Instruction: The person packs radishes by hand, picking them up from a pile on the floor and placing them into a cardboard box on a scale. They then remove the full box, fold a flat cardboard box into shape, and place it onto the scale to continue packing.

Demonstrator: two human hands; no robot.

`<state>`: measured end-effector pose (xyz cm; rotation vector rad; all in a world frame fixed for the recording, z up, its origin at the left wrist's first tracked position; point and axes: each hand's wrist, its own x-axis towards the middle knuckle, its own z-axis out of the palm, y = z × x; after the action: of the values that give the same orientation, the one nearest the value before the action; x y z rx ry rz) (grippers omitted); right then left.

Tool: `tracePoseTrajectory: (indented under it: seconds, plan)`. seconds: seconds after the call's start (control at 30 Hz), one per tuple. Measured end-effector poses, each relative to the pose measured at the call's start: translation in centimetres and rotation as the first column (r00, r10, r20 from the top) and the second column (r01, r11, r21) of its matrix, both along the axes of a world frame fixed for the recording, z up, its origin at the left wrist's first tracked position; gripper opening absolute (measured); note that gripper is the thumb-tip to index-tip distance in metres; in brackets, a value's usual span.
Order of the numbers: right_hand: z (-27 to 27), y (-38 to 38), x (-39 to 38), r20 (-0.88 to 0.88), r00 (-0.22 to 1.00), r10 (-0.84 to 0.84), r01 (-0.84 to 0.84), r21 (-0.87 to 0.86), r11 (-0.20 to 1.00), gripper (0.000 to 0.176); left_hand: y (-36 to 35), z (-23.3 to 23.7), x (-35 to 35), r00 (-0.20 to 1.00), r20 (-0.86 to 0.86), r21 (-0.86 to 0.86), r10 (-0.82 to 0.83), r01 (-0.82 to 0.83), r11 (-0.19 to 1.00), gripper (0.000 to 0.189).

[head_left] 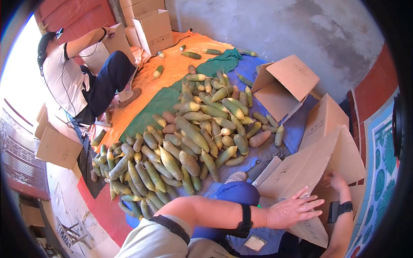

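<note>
My left hand (297,210) lies flat with spread fingers on a flap of a cardboard box (301,172) at the lower right. My right hand (336,181) reaches past it and curls around the edge of another flap of the same box. Both wrists carry black bands. My blue-clad knee (234,193) is just left of the box. A large heap of long green and tan vegetables (189,142) lies on blue and green sheets to the left of my hands, out of their reach.
Another open cardboard box (284,86) lies tipped beyond the heap. A second person in a white shirt (69,81) sits at the upper left handling a box (114,43). More boxes (152,28) stand by the grey wall. A further box (58,146) is at the left.
</note>
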<state>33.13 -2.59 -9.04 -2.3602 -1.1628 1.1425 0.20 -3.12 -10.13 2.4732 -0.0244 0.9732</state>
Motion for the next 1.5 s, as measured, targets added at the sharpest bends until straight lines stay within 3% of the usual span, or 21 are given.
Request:
tracePoseTrajectory:
  seconds: [0.1, 0.17, 0.3, 0.4, 0.53, 0.6, 0.73, 0.83, 0.9, 0.97, 1.0, 1.07, 1.2, 1.27, 1.33, 1.37, 1.5]
  plan:
    - [6.7, -0.1, -3.2, 0.058, 0.996, 0.072, -0.078, 0.117, 0.990, 0.012, 0.2, -0.1, 0.0, 1.000, -0.001, 0.012, 0.016, -0.016, 1.000, 0.073]
    - [9.9, -1.9, -4.1, -0.001, 0.995, 0.100, -0.097, 0.227, 0.969, 0.014, 0.2, -0.4, 0.2, 0.998, 0.029, 0.014, 0.057, -0.058, 0.998, 0.073]
    - [14.0, -7.5, -11.1, 0.143, 0.977, 0.156, -0.196, 0.328, 0.924, 0.016, 0.2, -0.8, 0.8, 0.990, 0.105, 0.005, 0.092, -0.093, 0.996, 0.069]
    - [13.3, -12.3, -15.7, 0.238, 0.962, 0.135, -0.204, 0.296, 0.933, 0.028, 0.1, -0.5, 0.4, 0.989, 0.119, -0.037, 0.092, -0.088, 0.995, 0.064]
    - [9.0, -16.9, -17.5, 0.511, 0.850, 0.130, -0.310, 0.285, 0.907, 0.038, -0.3, -0.8, 0.7, 0.981, 0.169, -0.080, 0.095, -0.082, 0.993, 0.062]
    - [8.4, -17.1, -18.3, 0.506, 0.857, 0.099, -0.278, 0.290, 0.916, 0.037, -0.4, -0.2, 0.2, 0.979, 0.186, -0.119, 0.086, -0.064, 0.991, 0.057]
    - [7.0, -17.3, -18.8, 0.672, 0.741, -0.012, -0.304, 0.352, 0.885, 0.034, -0.6, 2.1, -1.5, 0.969, 0.222, -0.223, 0.110, -0.059, 0.973, 0.052]
    - [6.7, -17.1, -19.1, 0.684, 0.728, -0.037, -0.304, 0.371, 0.878, 0.033, 1.6, 3.8, -4.7, 0.929, 0.292, -0.262, 0.225, -0.149, 0.954, 0.051]
    - [6.6, -17.1, -19.3, 0.696, 0.716, -0.052, -0.305, 0.379, 0.874, 0.033, 4.4, 2.5, -7.1, 0.865, 0.319, -0.322, 0.386, -0.284, 0.903, 0.047]
    - [6.4, -17.2, -19.7, 0.716, 0.695, -0.066, -0.308, 0.379, 0.872, 0.033, 7.9, -0.9, -10.6, 0.822, 0.183, -0.351, 0.539, -0.457, 0.817, 0.041]
    - [6.3, -17.2, -19.9, 0.736, 0.672, -0.079, -0.310, 0.377, 0.873, 0.033, 8.9, -2.6, -12.9, 0.766, 0.017, -0.381, 0.642, -0.589, 0.713, 0.041]
    - [6.2, -17.4, -20.0, 0.756, 0.650, -0.075, -0.318, 0.360, 0.877, 0.034, 11.4, -10.0, -17.3, 0.605, -0.194, -0.291, 0.772, -0.787, 0.543, 0.043]
    - [6.1, -18.0, -19.8, 0.795, 0.603, -0.061, -0.302, 0.299, 0.905, 0.037, 11.9, -18.2, -25.6, 0.275, -0.705, -0.120, 0.654, -0.955, 0.272, 0.051]
    - [6.0, -17.4, -19.9, 0.803, 0.590, -0.089, -0.325, 0.337, 0.884, 0.037, 11.7, -20.5, -28.1, 0.157, -0.795, -0.033, 0.586, -0.975, 0.218, 0.058]
    - [6.0, -17.2, -20.1, 0.812, 0.573, -0.115, -0.350, 0.369, 0.861, 0.036, 11.5, -21.8, -29.1, 0.088, -0.811, 0.010, 0.578, -0.986, 0.165, 0.052]
    - [6.0, -17.4, -20.1, 0.807, 0.580, -0.112, -0.342, 0.367, 0.865, 0.036, 11.8, -24.1, -29.8, 0.108, -0.791, 0.008, 0.603, -0.983, 0.186, 0.052]
    - [6.2, -16.6, -20.7, 0.800, 0.589, -0.116, -0.328, 0.367, 0.870, 0.037, 12.9, -25.3, -30.0, 0.059, -0.849, 0.118, 0.526, -0.947, 0.297, 0.050]
